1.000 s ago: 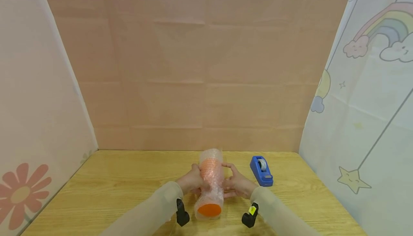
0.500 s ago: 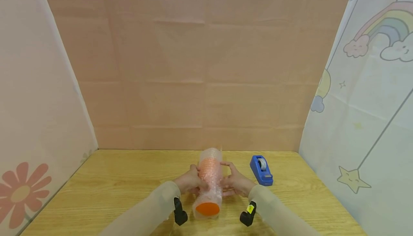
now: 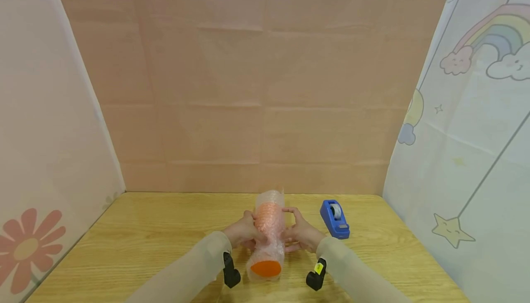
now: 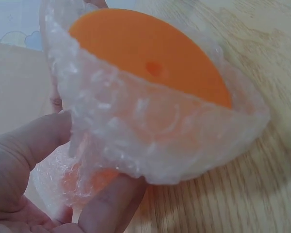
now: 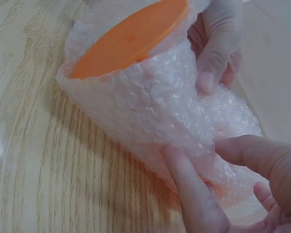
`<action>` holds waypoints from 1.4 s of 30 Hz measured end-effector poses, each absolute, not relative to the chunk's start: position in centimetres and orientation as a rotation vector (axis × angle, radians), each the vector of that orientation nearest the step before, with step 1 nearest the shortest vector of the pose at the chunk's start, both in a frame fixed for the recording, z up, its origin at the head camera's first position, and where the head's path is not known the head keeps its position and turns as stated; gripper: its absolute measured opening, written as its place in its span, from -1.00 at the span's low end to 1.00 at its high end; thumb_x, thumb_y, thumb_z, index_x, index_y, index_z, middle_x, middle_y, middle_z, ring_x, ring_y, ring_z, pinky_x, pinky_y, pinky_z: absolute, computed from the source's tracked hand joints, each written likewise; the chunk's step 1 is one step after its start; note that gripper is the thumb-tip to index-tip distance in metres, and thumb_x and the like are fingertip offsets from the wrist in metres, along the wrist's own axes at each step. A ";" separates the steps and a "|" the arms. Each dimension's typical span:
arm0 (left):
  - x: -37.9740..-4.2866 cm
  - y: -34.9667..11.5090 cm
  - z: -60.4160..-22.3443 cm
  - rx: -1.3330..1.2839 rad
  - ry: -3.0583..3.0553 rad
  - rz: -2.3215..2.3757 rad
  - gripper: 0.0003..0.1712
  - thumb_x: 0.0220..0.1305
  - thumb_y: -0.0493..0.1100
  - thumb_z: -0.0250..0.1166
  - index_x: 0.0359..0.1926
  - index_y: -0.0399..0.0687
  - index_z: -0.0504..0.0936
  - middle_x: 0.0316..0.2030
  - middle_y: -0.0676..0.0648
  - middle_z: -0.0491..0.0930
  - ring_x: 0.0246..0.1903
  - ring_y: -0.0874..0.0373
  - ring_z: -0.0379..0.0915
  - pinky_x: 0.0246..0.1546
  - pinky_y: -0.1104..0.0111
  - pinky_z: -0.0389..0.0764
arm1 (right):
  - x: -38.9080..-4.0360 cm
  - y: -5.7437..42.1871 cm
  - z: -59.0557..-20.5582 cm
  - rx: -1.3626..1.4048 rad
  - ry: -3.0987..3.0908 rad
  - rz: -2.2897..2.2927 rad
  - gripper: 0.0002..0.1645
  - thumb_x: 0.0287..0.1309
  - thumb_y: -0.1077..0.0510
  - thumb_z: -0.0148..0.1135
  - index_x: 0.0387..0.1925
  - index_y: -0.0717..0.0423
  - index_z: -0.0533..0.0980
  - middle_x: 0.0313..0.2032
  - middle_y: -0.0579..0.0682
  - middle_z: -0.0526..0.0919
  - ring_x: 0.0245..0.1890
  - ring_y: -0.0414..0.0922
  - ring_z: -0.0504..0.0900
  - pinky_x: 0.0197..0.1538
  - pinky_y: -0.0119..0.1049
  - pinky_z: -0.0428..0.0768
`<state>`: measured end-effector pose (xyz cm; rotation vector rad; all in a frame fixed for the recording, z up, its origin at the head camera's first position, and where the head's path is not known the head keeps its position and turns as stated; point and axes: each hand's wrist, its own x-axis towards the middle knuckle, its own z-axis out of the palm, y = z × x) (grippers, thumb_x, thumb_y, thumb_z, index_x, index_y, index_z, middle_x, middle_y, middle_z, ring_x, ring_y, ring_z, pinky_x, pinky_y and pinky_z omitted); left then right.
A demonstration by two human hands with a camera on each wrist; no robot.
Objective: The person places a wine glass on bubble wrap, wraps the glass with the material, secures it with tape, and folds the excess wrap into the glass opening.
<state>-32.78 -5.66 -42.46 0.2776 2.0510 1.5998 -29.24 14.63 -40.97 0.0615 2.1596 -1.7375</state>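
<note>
An orange object wrapped in bubble wrap (image 3: 270, 220) lies lengthwise on the wooden table, narrower in its middle than at its ends. Its round, flat orange end (image 4: 155, 53) faces the person and shows bare inside the wrap's open edge, with a small dimple at its centre. My left hand (image 3: 244, 231) grips the narrow middle from the left, thumb on top. From the right, my right hand (image 3: 301, 234) holds the same stretch, thumb and fingers bent against the bubble wrap (image 5: 150, 107). At the far end the wrap reaches past the orange part.
A blue tape dispenser (image 3: 335, 220) with a roll of clear tape stands to the right of the right hand. Black wrist cameras (image 3: 231, 271) hang under both sleeves. A brown paper-like backdrop (image 3: 261, 110) rises behind the table, with patterned cloths on both sides.
The near end of the wrapped object has shifted slightly left, and both hands have moved slightly left with it. Their hold looks the same.
</note>
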 end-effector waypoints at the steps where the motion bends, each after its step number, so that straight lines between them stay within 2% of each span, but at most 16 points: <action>1: -32.7 -5.7 -42.4 0.279 2.046 1.604 -0.08 -0.06 -0.44 0.46 0.19 -0.31 0.02 0.00 -0.36 0.28 -0.27 -0.11 0.57 -0.23 0.02 0.67 | -29.2 14.6 -41.0 0.060 2.161 -1.737 0.00 0.10 0.43 0.24 0.39 -0.13 -0.08 -0.24 0.18 0.48 -0.40 -0.04 0.60 -0.31 -0.12 0.70; 7: -32.3 -5.7 -42.1 0.284 2.040 1.620 -0.07 0.03 -0.33 0.46 0.22 -0.37 -0.02 -0.01 -0.38 0.31 -0.25 -0.12 0.59 -0.26 0.03 0.67 | -29.1 14.7 -41.0 0.061 2.171 -1.723 -0.01 0.10 0.42 0.25 0.38 -0.13 -0.06 -0.23 0.19 0.47 -0.38 -0.03 0.61 -0.27 -0.08 0.70; 15: -32.1 -5.4 -41.9 0.245 2.140 1.567 0.06 0.01 -0.27 0.49 0.30 -0.37 -0.09 0.05 -0.34 0.32 -0.18 -0.09 0.55 -0.20 0.03 0.66 | -29.1 14.6 -40.8 0.082 2.174 -1.728 -0.01 0.09 0.44 0.24 0.38 -0.14 -0.06 -0.21 0.20 0.46 -0.37 -0.03 0.59 -0.30 -0.13 0.70; 24: -32.1 -5.3 -42.0 0.276 2.146 1.599 -0.05 -0.04 -0.31 0.51 0.20 -0.28 0.01 0.01 -0.33 0.31 -0.19 -0.09 0.53 -0.28 0.04 0.67 | -29.0 14.8 -41.0 0.051 2.163 -1.740 -0.02 0.10 0.43 0.23 0.37 -0.13 -0.07 -0.20 0.21 0.49 -0.35 -0.02 0.63 -0.26 -0.08 0.70; 33: -32.2 -5.4 -41.9 0.337 2.066 1.676 0.08 -0.06 -0.44 0.46 0.29 -0.06 -0.11 0.01 -0.40 0.27 -0.21 -0.12 0.52 -0.30 0.01 0.68 | -29.1 14.7 -40.9 0.079 2.176 -1.729 -0.02 0.09 0.45 0.23 0.37 -0.14 -0.05 -0.23 0.19 0.46 -0.39 -0.03 0.60 -0.30 -0.11 0.70; 42: -32.2 -5.4 -42.0 0.347 2.094 1.646 0.06 -0.05 -0.41 0.47 0.29 -0.06 -0.08 0.02 -0.38 0.30 -0.23 -0.10 0.54 -0.31 0.02 0.68 | -29.2 14.7 -41.0 0.074 2.179 -1.713 -0.01 0.08 0.45 0.24 0.37 -0.13 -0.07 -0.24 0.20 0.47 -0.38 -0.03 0.63 -0.31 -0.14 0.69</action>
